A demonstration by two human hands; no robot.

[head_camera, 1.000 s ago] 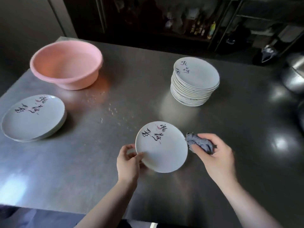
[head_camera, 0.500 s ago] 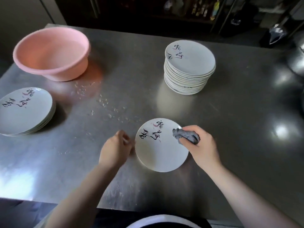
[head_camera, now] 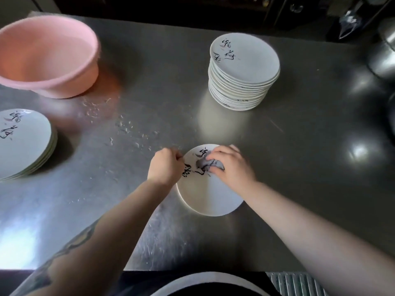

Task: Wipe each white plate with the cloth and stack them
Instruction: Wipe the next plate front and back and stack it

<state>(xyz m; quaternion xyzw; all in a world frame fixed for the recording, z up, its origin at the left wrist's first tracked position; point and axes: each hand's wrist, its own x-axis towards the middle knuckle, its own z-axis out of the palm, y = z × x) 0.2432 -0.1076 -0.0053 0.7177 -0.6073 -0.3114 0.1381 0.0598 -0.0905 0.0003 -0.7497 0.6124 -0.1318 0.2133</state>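
A white plate (head_camera: 208,196) with black brush lettering lies on the steel table (head_camera: 299,167) in front of me. My right hand (head_camera: 232,165) holds a bunched grey cloth (head_camera: 208,164) and presses it onto the plate's far half. My left hand (head_camera: 165,166) grips the plate's left rim with curled fingers. A tall stack of the same plates (head_camera: 243,71) stands further back, right of centre. A low stack of plates (head_camera: 23,144) sits at the left edge.
A pink plastic basin (head_camera: 46,55) stands at the back left. Water drops (head_camera: 124,127) speckle the table between the basin and my hands. Shiny metal pots (head_camera: 382,54) sit at the far right. A round white rim (head_camera: 209,280) shows below the table's near edge.
My right hand has moved the cloth from the plate's right rim onto its lettered surface. My left hand has closed in on the left rim. The view has tilted further down.
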